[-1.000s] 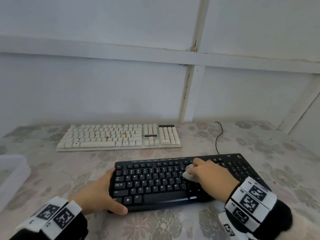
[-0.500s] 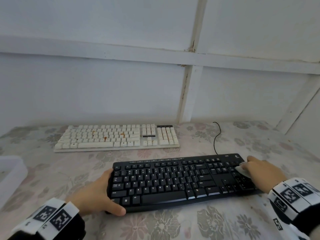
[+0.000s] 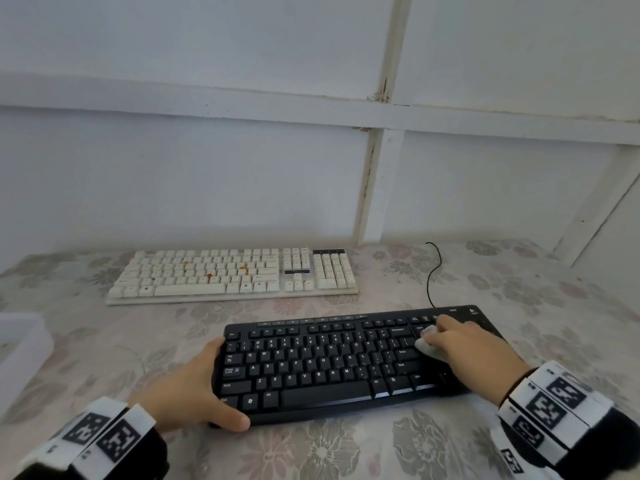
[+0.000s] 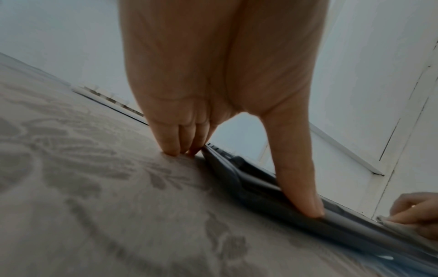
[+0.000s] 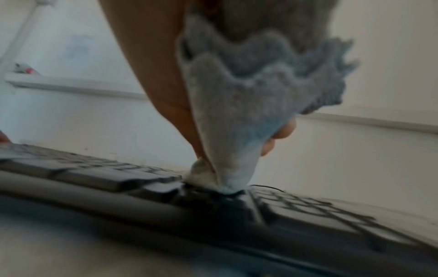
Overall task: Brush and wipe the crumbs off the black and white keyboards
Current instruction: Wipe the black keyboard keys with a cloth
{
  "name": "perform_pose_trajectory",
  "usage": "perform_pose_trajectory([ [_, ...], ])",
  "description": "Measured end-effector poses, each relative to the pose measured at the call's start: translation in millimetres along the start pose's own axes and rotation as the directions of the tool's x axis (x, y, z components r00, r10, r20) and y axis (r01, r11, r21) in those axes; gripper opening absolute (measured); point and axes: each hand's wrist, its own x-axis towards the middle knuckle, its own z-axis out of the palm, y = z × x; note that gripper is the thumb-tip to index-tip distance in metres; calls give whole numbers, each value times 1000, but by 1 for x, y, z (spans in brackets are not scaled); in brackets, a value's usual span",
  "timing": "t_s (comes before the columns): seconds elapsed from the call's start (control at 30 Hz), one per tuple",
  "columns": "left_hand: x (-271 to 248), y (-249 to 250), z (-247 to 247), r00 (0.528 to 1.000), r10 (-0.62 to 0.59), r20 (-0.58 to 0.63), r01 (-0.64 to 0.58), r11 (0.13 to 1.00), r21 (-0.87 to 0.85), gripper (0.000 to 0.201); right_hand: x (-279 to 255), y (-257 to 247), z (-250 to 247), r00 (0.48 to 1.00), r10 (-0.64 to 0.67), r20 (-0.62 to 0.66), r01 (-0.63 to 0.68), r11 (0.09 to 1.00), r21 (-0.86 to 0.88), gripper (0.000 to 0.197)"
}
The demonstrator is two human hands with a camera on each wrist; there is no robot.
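Observation:
The black keyboard (image 3: 329, 362) lies near me on the floral tablecloth. My left hand (image 3: 194, 386) clasps its left end, fingers at the side edge and thumb (image 4: 305, 202) pressed on the front edge. My right hand (image 3: 464, 344) grips a bunched pale cloth (image 3: 427, 344) and presses it onto the keys beside Enter. The right wrist view shows the cloth (image 5: 227, 112) pinched to a point on the black keyboard (image 5: 118, 180). Behind lies the white keyboard (image 3: 228, 275), with orange crumbs (image 3: 244, 268) on its middle keys.
A white plastic container (image 3: 17, 351) stands at the table's left edge. The black keyboard's cable (image 3: 433, 271) loops back toward the white panelled wall (image 3: 207, 168). Bare tablecloth (image 3: 346, 452) shows in front of the black keyboard and to its right.
My right hand swept the cloth from the middle keys to the keyboard's right end, then came back left to the keys beside Enter. My left hand has kept its hold.

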Motion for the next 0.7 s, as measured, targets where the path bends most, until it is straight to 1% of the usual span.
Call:
perform_pose_trajectory([
  [0.07, 0, -1, 0, 1000, 5, -2, -5, 1000, 2, 109, -4, 12, -2, 998, 63, 6, -63, 997, -40, 41],
  [0.2, 1, -1, -1, 1000, 7, 0, -7, 1000, 12, 110, -7, 40, -4, 986, 165, 23, -163, 984, -71, 26],
  [0.3, 2, -2, 0, 1000, 10, 1, -10, 1000, 6, 111, -2, 57, -1, 966, 258, 8, -258, 965, -58, 25],
  [0.47, 4, -5, 0, 1000, 16, 7, -16, 1000, -15, 113, 9, 63, -7, 957, 283, 60, -281, 959, -28, 31],
  [0.53, 4, -5, 0, 1000, 23, 10, -22, 999, -26, 112, 10, 68, -8, 941, 331, 70, -330, 944, -19, 29],
  [0.57, 4, -6, 0, 1000, 23, 8, -23, 999, -23, 111, 10, 69, -10, 931, 359, 70, -360, 933, 0, 30],
  [0.6, 4, -6, 0, 1000, 27, 6, -27, 1000, -15, 110, 9, 68, -13, 922, 381, 73, -382, 924, 12, 35],
  [0.67, 5, -6, 0, 999, 37, 0, -37, 999, 2, 109, 10, 57, -21, 931, 358, 65, -361, 932, 36, 43],
  [0.7, 6, -6, 1, 999, 39, 1, -39, 999, 5, 109, 10, 45, -26, 948, 314, 50, -317, 947, 53, 43],
])
